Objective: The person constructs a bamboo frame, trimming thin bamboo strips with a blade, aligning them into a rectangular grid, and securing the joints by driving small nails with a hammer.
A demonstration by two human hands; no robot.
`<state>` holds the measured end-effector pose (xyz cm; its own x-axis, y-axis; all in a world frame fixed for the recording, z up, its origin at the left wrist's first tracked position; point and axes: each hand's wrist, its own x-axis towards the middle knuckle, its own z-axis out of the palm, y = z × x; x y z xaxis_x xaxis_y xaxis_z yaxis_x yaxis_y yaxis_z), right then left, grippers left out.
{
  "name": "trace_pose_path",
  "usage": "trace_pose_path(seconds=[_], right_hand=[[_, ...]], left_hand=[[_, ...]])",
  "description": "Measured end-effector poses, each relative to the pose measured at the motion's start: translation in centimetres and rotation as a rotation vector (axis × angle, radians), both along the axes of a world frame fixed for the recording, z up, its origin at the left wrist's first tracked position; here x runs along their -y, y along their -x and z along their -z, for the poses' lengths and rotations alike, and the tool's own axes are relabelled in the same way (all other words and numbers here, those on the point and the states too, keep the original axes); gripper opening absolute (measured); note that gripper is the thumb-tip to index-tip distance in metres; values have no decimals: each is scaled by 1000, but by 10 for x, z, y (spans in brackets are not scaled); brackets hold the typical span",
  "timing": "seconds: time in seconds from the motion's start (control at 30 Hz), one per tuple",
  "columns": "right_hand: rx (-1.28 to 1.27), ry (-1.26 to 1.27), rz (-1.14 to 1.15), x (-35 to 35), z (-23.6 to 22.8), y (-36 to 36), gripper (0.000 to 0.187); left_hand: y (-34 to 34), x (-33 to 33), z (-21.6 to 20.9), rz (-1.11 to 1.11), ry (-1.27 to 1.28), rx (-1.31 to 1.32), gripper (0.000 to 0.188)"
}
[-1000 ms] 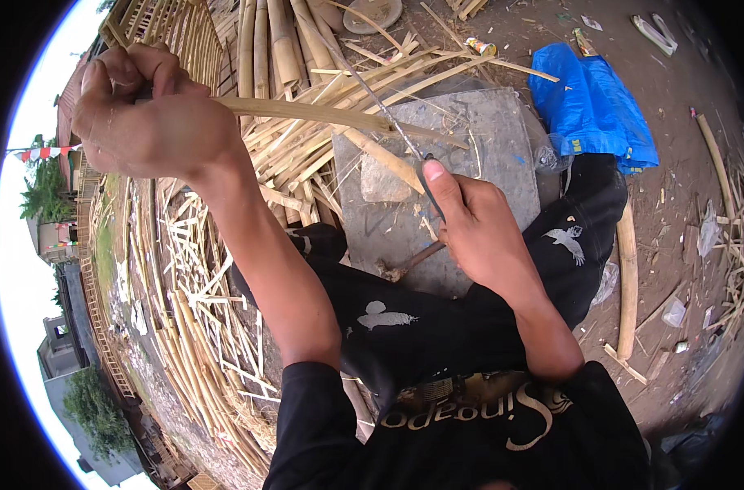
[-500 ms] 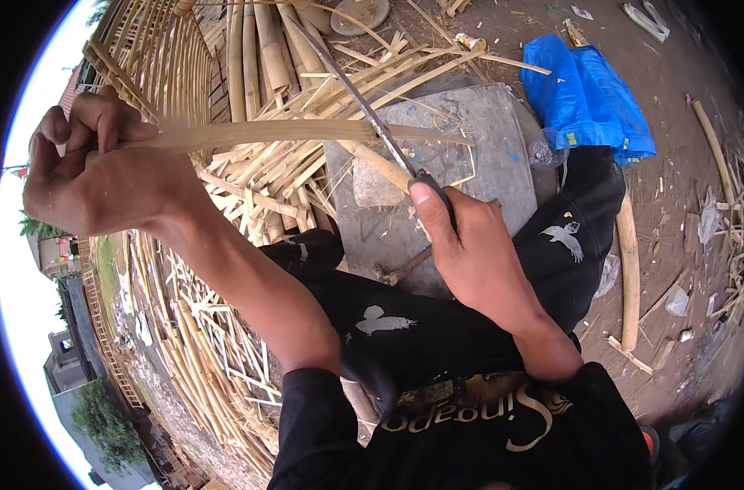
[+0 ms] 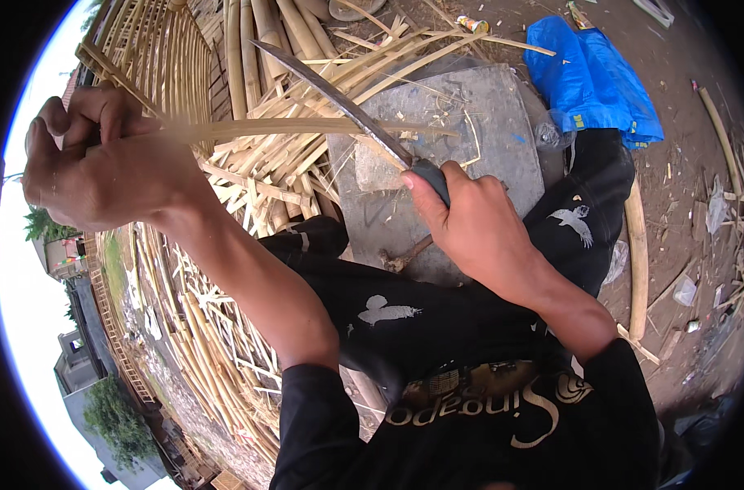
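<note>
Raised at the far left, my left hand (image 3: 102, 163) is closed round one end of a thin bamboo strip (image 3: 282, 126), which stretches rightward above the grey slab. A blur covers the strip close to the fingers. My right hand (image 3: 478, 224) grips the dark handle of a long knife (image 3: 339, 100). Its blade slants up and left, crossing the strip, with the tip over the bamboo poles. Whether blade and strip touch, I cannot tell. Beneath them lies the worn grey slab (image 3: 502, 155), carrying a paler block (image 3: 377, 170) and small shavings.
Split bamboo strips (image 3: 278, 175) are heaped left of the slab, with whole poles (image 3: 239, 57) behind. A slatted bamboo frame (image 3: 155, 57) stands at the back left. Blue plastic sheeting (image 3: 588, 82) lies at the right, near a loose bamboo pole (image 3: 636, 261) beside my leg.
My right hand and the knife have shifted slightly; the blade now slants further left and crosses the strip nearer its middle. My left hand stays almost in place, still holding the strip.
</note>
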<state>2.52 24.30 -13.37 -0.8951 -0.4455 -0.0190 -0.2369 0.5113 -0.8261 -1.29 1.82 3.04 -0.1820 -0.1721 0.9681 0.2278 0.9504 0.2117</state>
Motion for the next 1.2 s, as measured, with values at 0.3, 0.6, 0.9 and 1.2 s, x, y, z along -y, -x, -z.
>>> trace_pose_path(seconds=[0.3,0.6,0.9,1.2], right_hand=[[-28,-8,-19,-14,15,8,55],[317,357,-47,-28,-54,21,59],[142,-53,168,-14,26,28,66],[392,333,125,-21,-12,13,67]], left_hand=[[14,36,6,56,246,-81,8],[21,-7,-1,255,-2,-108,34],[15,-12,2,270,-168,-103,34],[28,-8,5,236,-21,-67,32]])
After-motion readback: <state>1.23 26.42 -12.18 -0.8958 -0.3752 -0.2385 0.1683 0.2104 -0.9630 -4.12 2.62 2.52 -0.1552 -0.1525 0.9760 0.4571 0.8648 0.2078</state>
